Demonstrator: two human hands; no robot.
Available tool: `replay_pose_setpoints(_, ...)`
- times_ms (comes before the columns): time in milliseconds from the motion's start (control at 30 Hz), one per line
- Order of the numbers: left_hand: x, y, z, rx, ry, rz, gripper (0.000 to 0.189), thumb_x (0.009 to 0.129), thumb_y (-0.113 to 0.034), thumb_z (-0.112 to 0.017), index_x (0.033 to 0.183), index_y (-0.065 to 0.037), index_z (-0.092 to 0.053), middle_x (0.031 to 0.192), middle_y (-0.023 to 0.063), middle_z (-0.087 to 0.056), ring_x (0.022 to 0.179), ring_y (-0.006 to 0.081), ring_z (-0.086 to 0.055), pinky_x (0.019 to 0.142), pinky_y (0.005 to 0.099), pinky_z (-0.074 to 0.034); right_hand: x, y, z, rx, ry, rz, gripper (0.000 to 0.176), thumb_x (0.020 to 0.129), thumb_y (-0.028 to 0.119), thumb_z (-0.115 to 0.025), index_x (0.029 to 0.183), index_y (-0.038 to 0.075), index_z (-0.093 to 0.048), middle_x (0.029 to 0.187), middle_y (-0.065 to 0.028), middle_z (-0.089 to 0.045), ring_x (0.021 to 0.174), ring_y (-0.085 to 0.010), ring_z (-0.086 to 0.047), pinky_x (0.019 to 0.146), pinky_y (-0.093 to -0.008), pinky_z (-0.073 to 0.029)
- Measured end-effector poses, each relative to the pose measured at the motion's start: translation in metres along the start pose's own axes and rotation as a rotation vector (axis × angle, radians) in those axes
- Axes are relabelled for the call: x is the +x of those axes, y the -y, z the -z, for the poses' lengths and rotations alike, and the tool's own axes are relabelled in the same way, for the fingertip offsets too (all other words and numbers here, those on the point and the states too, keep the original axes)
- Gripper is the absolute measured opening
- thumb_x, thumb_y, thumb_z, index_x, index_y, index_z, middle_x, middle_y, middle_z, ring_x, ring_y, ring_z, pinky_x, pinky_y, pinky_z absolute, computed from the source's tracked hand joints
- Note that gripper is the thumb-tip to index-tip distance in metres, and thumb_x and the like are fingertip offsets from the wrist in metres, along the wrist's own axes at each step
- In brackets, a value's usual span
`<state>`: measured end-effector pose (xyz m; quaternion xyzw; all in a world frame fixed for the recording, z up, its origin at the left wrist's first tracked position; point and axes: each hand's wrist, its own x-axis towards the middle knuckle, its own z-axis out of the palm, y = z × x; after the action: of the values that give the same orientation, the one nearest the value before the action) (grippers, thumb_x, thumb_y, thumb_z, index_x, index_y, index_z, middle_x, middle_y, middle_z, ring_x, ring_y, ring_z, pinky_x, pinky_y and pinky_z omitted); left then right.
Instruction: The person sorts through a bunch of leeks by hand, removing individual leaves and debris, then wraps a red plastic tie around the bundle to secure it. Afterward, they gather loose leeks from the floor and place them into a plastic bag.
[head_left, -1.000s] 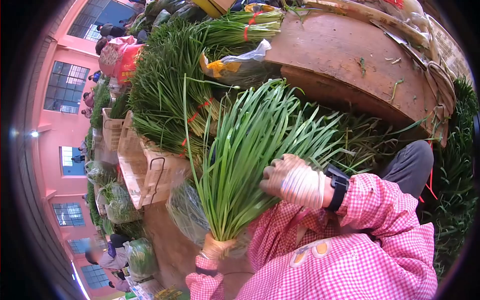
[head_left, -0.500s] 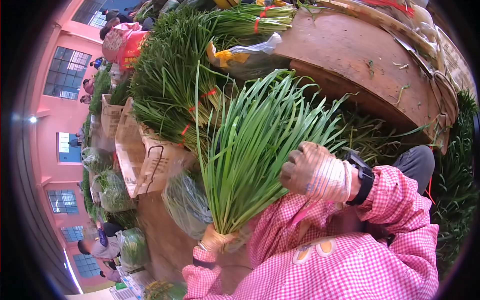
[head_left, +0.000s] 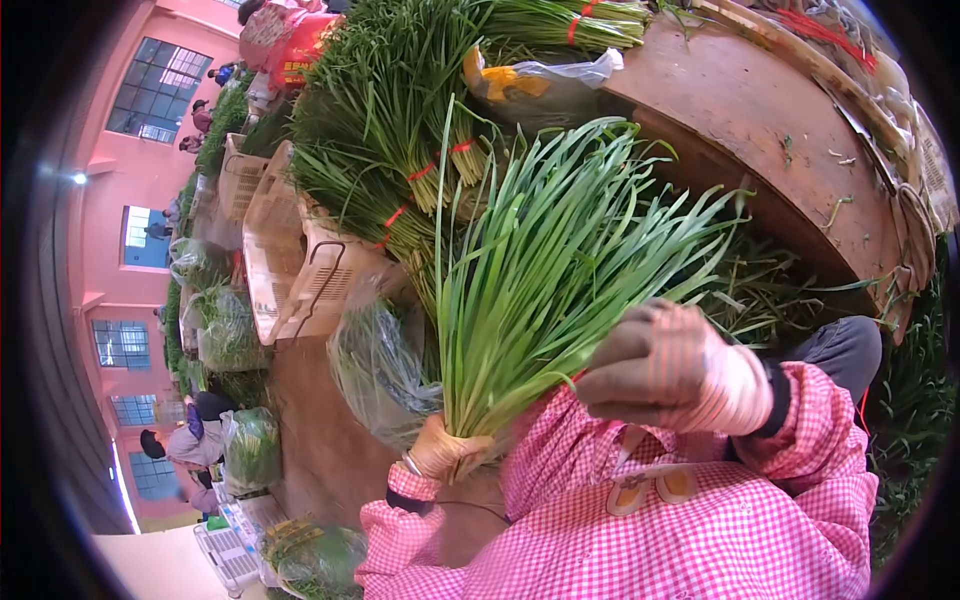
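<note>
My left hand (head_left: pixel 440 455), in a tan glove, grips the base of a bunch of long green chives (head_left: pixel 540 270) that fans up and to the right. My right hand (head_left: pixel 670 372), in a striped knit glove, is at the bunch's lower right edge with its fingers curled against the outer leaves. Both my sleeves are pink gingham (head_left: pixel 700 520). What the right fingertips pinch is hidden behind the hand.
Tied chive bundles with red bands (head_left: pixel 400 150) are heaped behind. Pale plastic crates (head_left: pixel 290 260) stand at the left, and a bagged bunch of greens (head_left: pixel 380 370) lies below them. A brown wooden cart edge (head_left: pixel 780 140) is at the upper right. A crouching person (head_left: pixel 190 445) is at the far left.
The right hand has slid down and right along the leaves, with its fingers curling in. The bunch has risen and shifted right in view. My left hand keeps its grip.
</note>
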<state>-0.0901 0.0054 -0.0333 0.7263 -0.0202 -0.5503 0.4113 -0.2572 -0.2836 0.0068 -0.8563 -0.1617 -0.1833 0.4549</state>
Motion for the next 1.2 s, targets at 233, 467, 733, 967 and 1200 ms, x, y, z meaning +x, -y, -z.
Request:
replay_pose_setpoints(233,-0.01,0.001,-0.008,0.009,0.028,-0.043,0.035,0.074,-0.005,-0.07,0.105,-0.002,-0.056,0.079,0.0046,-0.06,0.065,0.0126,-0.058,0.056,0.025,-0.048,0.042,-0.018,-0.088,0.287,-0.509,-0.076,0.017,0.07,0.011,-0.057,0.086,0.005,-0.057,0.082,-0.0107,-0.054,0.084,-0.0285,-0.056,0.065,-0.037,-0.048)
replay_pose_setpoints(467,-0.008,0.005,-0.012,-0.033,0.26,-0.581,0.031,0.074,-0.008,-0.07,0.101,0.0,-0.058,0.083,0.0071,-0.063,0.071,0.0145,-0.062,0.057,0.0246,-0.05,0.051,0.015,-0.148,0.752,-0.199,0.058,0.013,0.085,0.011,-0.059,0.091,0.0,-0.057,0.088,-0.0115,-0.054,0.083,-0.0261,-0.056,0.071,-0.0327,-0.047)
replay_pose_setpoints(733,0.001,0.012,0.008,-0.2,0.222,-0.062,0.045,0.068,-0.005,-0.072,0.108,0.004,-0.053,0.076,0.0158,-0.062,0.06,0.0182,-0.06,0.049,0.0264,-0.05,-0.055,-0.008,0.04,0.624,-0.382,-0.599,0.011,0.073,-0.001,-0.065,0.083,-0.001,-0.063,0.08,-0.0065,-0.058,0.077,-0.0168,-0.058,0.069,-0.0282,-0.047)
replay_pose_setpoints(967,0.011,0.026,0.013,-0.109,0.103,-0.045,0.047,0.065,0.001,-0.077,0.107,0.002,-0.055,0.083,0.0121,-0.063,0.067,0.0199,-0.062,0.051,0.0288,-0.051,-0.087,-0.056,0.043,-0.083,-0.524,-0.538,0.019,0.077,0.003,-0.063,0.095,0.003,-0.064,0.096,-0.0112,-0.063,0.085,-0.0263,-0.062,0.075,-0.0312,-0.05)
replay_pose_setpoints(1200,0.018,0.046,0.018,-0.075,0.002,-0.08,0.052,0.061,-0.001,-0.08,0.108,-0.003,-0.057,0.092,0.0062,-0.063,0.076,0.0174,-0.061,0.065,0.0292,-0.051,-0.041,-0.104,-0.03,-0.364,-0.447,-0.691,0.028,0.078,0.033,-0.063,0.08,0.004,-0.061,0.074,-0.0139,-0.06,0.073,-0.0304,-0.059,0.069,-0.0387,-0.047)
